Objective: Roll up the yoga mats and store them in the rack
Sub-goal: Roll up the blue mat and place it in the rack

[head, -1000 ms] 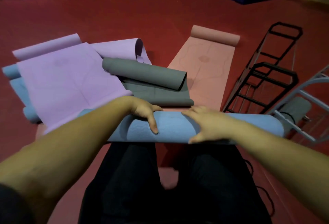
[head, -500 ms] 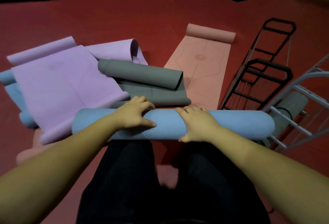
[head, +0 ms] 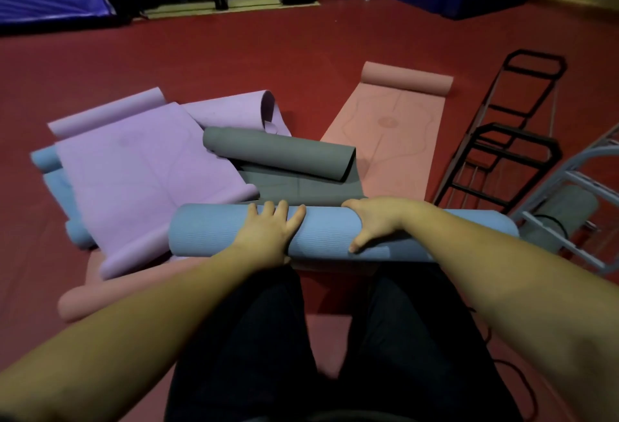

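A rolled blue yoga mat [head: 328, 232] lies crosswise in front of my knees. My left hand [head: 268, 232] rests on top of it left of its middle, fingers spread over the roll. My right hand [head: 375, 220] grips it right of the middle, fingers over the far side and thumb on the near side. A grey metal rack [head: 569, 200] stands at the right, with a rolled grey mat [head: 562, 217] in it. The blue roll's right end lies close to this rack.
A black rack [head: 502, 153] lies on the red floor at the right. Ahead are a half-rolled grey mat [head: 278, 153], purple mats [head: 140, 167], a pink mat [head: 392, 126], and blue mats [head: 53, 180] at the left. Another pink mat [head: 110, 291] lies under me.
The blue roll has turned away from me and my hands shifted over its top. My left thumb went from the near side up onto the roll.
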The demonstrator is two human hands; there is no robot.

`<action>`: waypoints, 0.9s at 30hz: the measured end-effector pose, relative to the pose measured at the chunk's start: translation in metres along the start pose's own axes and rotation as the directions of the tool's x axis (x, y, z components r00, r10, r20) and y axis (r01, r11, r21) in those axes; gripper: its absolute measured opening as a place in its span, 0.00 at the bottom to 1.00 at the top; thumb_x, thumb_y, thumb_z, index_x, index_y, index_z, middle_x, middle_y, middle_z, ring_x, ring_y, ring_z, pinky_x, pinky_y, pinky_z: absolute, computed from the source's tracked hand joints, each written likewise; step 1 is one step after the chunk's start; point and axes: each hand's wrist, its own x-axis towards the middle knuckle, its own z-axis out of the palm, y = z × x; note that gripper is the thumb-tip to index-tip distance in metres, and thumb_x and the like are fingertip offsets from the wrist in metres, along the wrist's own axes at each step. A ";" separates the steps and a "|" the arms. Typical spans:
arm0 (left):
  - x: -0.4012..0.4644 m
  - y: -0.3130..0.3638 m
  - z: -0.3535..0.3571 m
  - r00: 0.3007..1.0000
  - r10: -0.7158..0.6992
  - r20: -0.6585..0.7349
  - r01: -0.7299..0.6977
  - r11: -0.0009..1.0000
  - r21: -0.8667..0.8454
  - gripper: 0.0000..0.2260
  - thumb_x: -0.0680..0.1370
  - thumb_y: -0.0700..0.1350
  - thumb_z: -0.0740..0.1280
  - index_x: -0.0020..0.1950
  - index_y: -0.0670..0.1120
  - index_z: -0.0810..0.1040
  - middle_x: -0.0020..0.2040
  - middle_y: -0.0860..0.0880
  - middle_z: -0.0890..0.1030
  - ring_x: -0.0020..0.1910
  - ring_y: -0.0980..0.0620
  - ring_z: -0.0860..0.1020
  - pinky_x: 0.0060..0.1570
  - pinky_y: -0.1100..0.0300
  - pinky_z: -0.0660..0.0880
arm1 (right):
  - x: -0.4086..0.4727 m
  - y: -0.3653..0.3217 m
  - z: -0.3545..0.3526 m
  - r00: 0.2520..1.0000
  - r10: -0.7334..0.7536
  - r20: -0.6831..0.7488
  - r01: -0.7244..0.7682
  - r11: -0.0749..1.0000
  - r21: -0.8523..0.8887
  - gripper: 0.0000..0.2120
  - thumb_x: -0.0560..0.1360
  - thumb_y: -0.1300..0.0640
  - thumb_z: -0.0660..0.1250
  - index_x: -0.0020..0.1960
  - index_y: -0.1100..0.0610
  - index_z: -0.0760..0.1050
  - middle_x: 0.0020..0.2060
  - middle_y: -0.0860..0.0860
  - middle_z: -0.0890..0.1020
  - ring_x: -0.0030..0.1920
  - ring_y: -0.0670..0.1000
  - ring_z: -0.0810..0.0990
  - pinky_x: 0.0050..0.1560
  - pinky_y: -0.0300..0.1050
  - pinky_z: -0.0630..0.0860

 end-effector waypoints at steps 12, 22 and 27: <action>-0.040 -0.002 -0.042 0.991 0.125 0.047 -0.117 0.982 -0.145 0.48 0.60 0.71 0.69 0.75 0.54 0.58 0.65 0.50 0.73 0.63 0.45 0.74 0.57 0.48 0.73 | -0.020 0.004 -0.010 0.939 -0.124 0.320 0.084 0.987 0.137 0.39 0.55 0.31 0.77 0.61 0.45 0.73 0.55 0.44 0.82 0.55 0.48 0.82 0.62 0.51 0.76; 0.014 -0.030 -0.050 0.830 0.257 0.494 0.076 0.827 -0.557 0.39 0.56 0.62 0.81 0.63 0.62 0.67 0.57 0.58 0.78 0.56 0.53 0.77 0.60 0.51 0.74 | -0.034 0.008 -0.012 0.995 -0.093 0.022 0.086 0.974 0.212 0.36 0.71 0.41 0.73 0.74 0.49 0.63 0.67 0.46 0.69 0.66 0.47 0.70 0.68 0.43 0.66; 0.047 -0.036 -0.047 0.712 0.357 0.605 0.245 0.681 -0.690 0.36 0.65 0.44 0.81 0.68 0.54 0.69 0.58 0.55 0.80 0.56 0.55 0.79 0.60 0.56 0.76 | -0.060 -0.015 0.015 0.986 -0.070 -0.150 0.044 0.985 -0.169 0.46 0.70 0.30 0.67 0.77 0.53 0.57 0.71 0.51 0.66 0.71 0.53 0.66 0.69 0.51 0.65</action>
